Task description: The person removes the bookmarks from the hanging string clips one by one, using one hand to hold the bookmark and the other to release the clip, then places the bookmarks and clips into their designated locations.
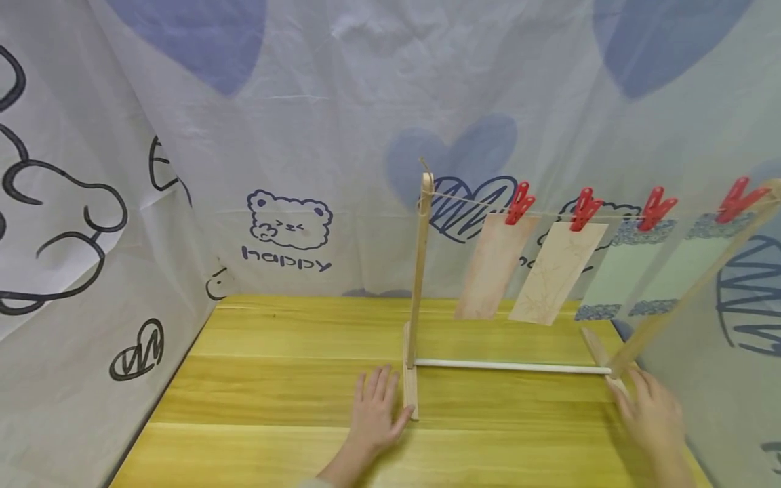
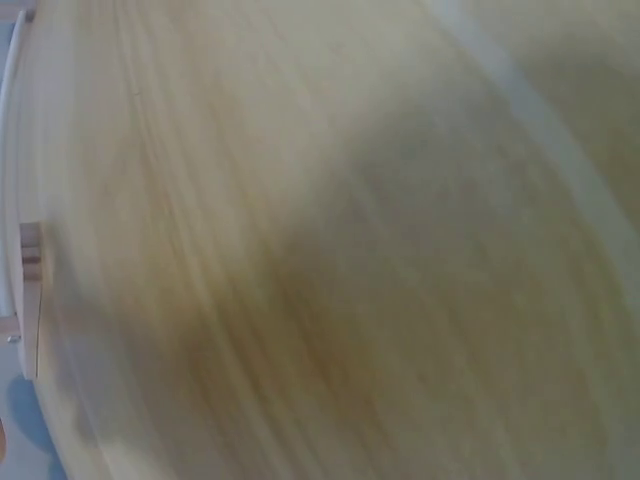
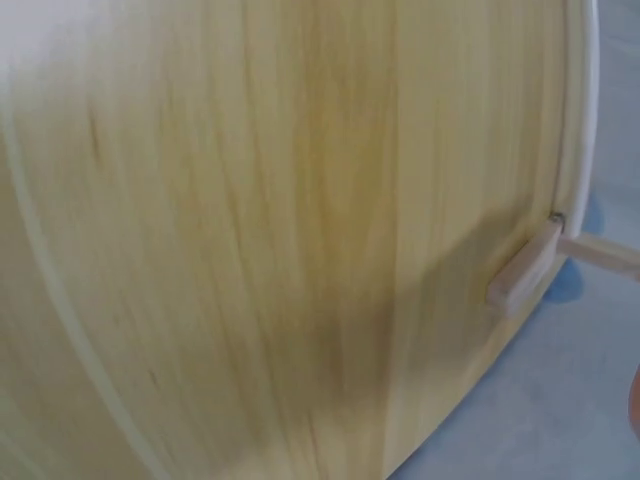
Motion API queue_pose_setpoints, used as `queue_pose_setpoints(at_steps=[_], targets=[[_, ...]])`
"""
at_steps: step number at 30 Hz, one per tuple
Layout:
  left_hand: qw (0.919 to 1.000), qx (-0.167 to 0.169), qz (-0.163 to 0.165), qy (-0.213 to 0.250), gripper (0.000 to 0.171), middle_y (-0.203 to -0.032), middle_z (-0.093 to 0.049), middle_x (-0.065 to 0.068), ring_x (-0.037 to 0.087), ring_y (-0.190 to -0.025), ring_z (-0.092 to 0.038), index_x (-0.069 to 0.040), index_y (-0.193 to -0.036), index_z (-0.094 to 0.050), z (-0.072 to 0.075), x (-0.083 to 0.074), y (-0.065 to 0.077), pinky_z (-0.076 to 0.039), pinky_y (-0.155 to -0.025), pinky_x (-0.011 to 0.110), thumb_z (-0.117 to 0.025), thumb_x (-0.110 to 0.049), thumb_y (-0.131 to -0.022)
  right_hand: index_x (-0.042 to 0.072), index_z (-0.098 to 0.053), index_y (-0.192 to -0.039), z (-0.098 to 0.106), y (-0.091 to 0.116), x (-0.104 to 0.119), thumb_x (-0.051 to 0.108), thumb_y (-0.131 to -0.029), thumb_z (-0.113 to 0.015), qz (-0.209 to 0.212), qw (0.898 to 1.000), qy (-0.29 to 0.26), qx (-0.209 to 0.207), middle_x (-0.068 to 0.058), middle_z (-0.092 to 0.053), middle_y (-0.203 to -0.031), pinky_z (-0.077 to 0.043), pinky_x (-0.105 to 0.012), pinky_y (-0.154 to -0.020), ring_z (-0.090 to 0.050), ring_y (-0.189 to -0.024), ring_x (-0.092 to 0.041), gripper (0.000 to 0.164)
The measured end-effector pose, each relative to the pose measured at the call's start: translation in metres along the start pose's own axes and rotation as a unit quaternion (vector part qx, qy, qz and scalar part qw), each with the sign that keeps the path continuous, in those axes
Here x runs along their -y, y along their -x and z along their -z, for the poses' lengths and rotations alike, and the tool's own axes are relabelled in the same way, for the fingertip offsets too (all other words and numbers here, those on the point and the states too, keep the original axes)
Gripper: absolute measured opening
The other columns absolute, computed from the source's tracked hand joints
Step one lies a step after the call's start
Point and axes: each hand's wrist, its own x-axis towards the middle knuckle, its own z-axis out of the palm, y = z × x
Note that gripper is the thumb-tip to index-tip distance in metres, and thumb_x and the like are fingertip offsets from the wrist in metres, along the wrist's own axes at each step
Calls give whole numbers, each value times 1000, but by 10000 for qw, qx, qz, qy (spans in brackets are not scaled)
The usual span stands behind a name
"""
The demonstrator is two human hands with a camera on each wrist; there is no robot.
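Note:
A wooden rack stands on the table, its left post (image 1: 419, 271) and right post (image 1: 689, 305) joined low down by a white rod (image 1: 512, 366). My left hand (image 1: 373, 412) lies with fingers extended just left of the rack's left foot (image 1: 410, 390), thumb at that foot's front end. Beside the right foot (image 1: 596, 349) is my right hand (image 1: 655, 413), thumb and fingers loosely spread around its front end; firm contact cannot be made out. From the string (image 1: 470, 201) hang paper cards, including a pinkish card (image 1: 495, 268) and a cream card (image 1: 558, 274), under red clips (image 1: 584, 209).
The yellow wood-grain table (image 1: 274, 390) ends at a printed cloth (image 1: 342, 135) behind and at both sides. Two pale green cards with blue patterned ends, one a green card (image 1: 628, 271), hang nearest the right post.

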Motion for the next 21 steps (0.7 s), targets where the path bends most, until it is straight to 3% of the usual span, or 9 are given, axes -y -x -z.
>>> queue_pose_setpoints(at_steps=[7,13,21], targets=[[9998,177,-11,-86,62,-133,-43,14,31,-123,-38,-7,-128,-45,-8,-10,2,-29,-99,52,-45,-51,-84,-2,-48,-116,0,5,-11,20,-87,-61,-226,9977,143,619,-27,-49,-108,-35,-62,-74,-46,-94,-48,38],[9985,462,74,-272,64,-137,-40,13,30,-124,-38,-9,-130,-44,-13,-17,6,-29,-100,51,-35,-56,-88,-4,-40,-122,1,10,-15,28,-94,-48,-827,9843,156,1549,-31,-40,-116,-29,-65,-80,-39,-101,-51,42],[9970,678,180,-332,68,-138,-38,12,29,-126,-35,-10,-131,-44,-20,-22,12,-27,-101,50,-25,-61,-90,-4,-36,-127,-4,18,-19,30,-97,-41,-1189,9733,129,1960,-32,-36,-120,-26,-65,-83,-35,-104,-52,46]])
